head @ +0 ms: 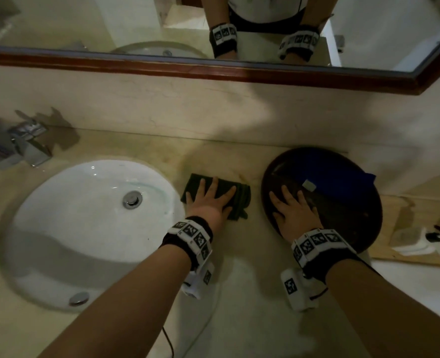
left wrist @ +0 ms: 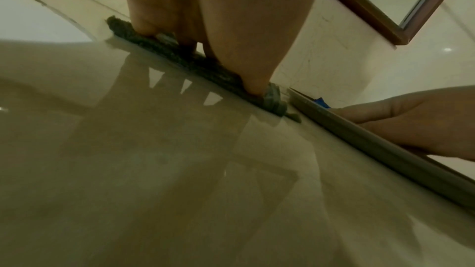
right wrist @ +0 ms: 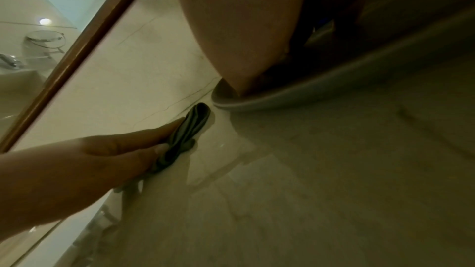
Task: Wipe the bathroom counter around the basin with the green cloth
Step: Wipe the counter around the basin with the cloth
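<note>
The folded green cloth (head: 241,196) lies on the beige stone counter (head: 239,280), just right of the white basin (head: 71,228). My left hand (head: 208,200) lies flat on the cloth with straight, spread fingers pressing it down. The left wrist view shows the cloth (left wrist: 180,58) squashed under the fingers (left wrist: 254,80). My right hand (head: 294,213) rests flat inside a dark round tray (head: 343,215), a short gap to the right of the cloth. In the right wrist view the cloth (right wrist: 190,127) sits close to the tray rim (right wrist: 282,98).
A blue cloth (head: 338,171) lies in the tray. A chrome tap (head: 27,146) stands behind the basin at the left. The wood-framed mirror (head: 213,68) hangs above the backsplash. Small items lie on a wooden board (head: 420,239) at the right.
</note>
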